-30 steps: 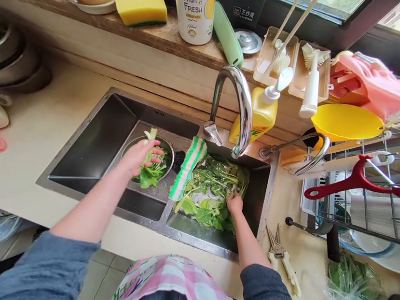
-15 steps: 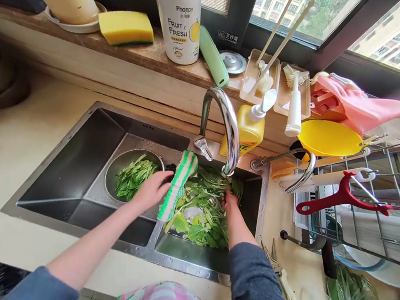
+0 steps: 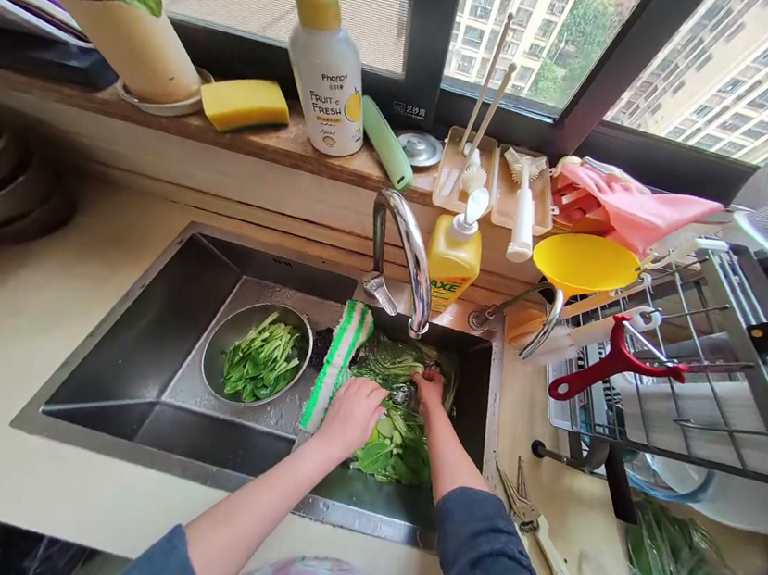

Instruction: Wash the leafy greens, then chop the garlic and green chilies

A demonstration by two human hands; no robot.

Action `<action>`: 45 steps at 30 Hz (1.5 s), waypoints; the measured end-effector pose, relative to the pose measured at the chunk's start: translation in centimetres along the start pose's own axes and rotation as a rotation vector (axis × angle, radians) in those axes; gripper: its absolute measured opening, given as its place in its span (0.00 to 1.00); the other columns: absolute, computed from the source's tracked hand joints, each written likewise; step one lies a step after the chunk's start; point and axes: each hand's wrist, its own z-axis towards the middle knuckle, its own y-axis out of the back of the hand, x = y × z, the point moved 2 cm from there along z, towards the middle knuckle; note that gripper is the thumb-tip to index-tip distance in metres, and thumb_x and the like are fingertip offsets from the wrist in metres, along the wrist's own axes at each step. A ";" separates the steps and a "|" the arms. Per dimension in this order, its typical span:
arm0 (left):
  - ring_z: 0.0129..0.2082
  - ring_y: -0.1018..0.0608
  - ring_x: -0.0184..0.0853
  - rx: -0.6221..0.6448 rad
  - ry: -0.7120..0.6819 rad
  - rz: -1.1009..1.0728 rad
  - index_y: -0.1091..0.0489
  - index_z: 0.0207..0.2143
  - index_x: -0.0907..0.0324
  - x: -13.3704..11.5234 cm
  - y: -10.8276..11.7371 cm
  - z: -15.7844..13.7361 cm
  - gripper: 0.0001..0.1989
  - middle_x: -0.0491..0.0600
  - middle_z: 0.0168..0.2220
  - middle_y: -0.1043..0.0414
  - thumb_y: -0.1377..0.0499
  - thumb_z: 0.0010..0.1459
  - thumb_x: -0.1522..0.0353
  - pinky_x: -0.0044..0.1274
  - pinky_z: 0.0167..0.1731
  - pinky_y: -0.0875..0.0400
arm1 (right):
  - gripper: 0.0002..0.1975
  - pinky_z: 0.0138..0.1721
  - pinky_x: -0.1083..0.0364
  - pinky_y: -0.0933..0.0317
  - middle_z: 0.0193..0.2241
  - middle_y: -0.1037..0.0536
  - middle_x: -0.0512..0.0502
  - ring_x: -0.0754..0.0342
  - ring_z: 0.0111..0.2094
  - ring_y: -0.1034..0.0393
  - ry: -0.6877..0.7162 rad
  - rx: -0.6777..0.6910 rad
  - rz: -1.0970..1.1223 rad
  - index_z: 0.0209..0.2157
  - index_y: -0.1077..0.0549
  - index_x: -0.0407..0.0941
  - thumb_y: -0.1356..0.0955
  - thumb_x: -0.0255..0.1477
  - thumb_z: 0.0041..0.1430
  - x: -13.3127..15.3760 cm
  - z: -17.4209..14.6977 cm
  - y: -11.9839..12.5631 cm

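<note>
The right hand [image 3: 428,391] dips in among the stems at the far right of the loose greens [image 3: 395,452], its fingers curled inward; whether they pinch a stem I cannot tell. The left hand [image 3: 356,407] lies at the left edge of the same greens, back upward, fingers held close together and bent down, their grip too hidden to judge. The greens lie wet in the right basin [image 3: 473,392], apparently in water, the broad leaves nearer and the stems farther off. The step in hand seems to be picking through them and taking some up. The next move would call for closing the fingertips on a few stems and letting them drip before lifting. Just left of the left hand, a striped cloth [image 3: 340,357] lies over the divider, so a lift leftward should clear it. Beyond it, in the left basin [image 3: 125,340], a steel bowl [image 3: 214,352] holds a heap of green pieces [image 3: 263,359], likely the place for more. On the far side, the faucet [image 3: 418,264] arches over the greens, leaving less room there.
</note>
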 end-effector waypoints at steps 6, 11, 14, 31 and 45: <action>0.57 0.41 0.45 0.072 0.051 -0.207 0.42 0.53 0.60 -0.2 -3.5 3.1 0.30 0.58 0.55 0.41 0.40 0.46 0.73 0.40 0.55 0.46 | 0.14 0.34 0.57 0.42 0.25 0.33 0.54 0.57 0.29 0.38 0.245 0.094 -0.065 0.28 0.39 0.45 0.31 0.35 0.40 4.8 -6.6 3.2; 0.47 0.29 0.39 0.037 0.152 -0.765 0.37 0.46 0.59 0.6 -4.4 3.3 0.19 0.53 0.45 0.30 0.42 0.50 0.71 0.36 0.52 0.41 | 0.14 0.42 0.55 0.41 0.36 0.27 0.47 0.54 0.38 0.34 0.331 0.376 -0.022 0.36 0.33 0.45 0.33 0.36 0.48 9.5 -11.4 6.4; 0.44 0.27 0.37 0.031 0.292 -1.263 0.37 0.45 0.60 1.9 -3.7 2.8 0.19 0.54 0.43 0.29 0.40 0.49 0.69 0.33 0.50 0.38 | 0.11 0.44 0.54 0.42 0.39 0.27 0.45 0.52 0.42 0.34 0.265 0.449 -0.211 0.38 0.31 0.46 0.35 0.35 0.52 9.3 -12.5 8.2; 0.40 0.24 0.41 0.284 0.254 -1.943 0.34 0.42 0.64 2.8 -1.1 -0.5 0.16 0.56 0.39 0.27 0.40 0.51 0.66 0.37 0.46 0.35 | 0.29 0.44 0.45 0.43 0.45 0.32 0.29 0.39 0.47 0.37 0.061 -0.085 -1.227 0.52 0.40 0.37 0.37 0.36 0.50 -0.6 -18.6 27.1; 0.26 0.33 0.28 0.716 -0.169 -1.122 0.36 0.37 0.62 -1.9 -1.3 -2.2 0.19 0.44 0.25 0.33 0.42 0.51 0.55 0.23 0.32 0.39 | 0.22 0.41 0.55 0.46 0.38 0.28 0.44 0.50 0.40 0.36 0.254 0.388 -0.720 0.45 0.35 0.43 0.37 0.26 0.44 7.9 -21.3 16.7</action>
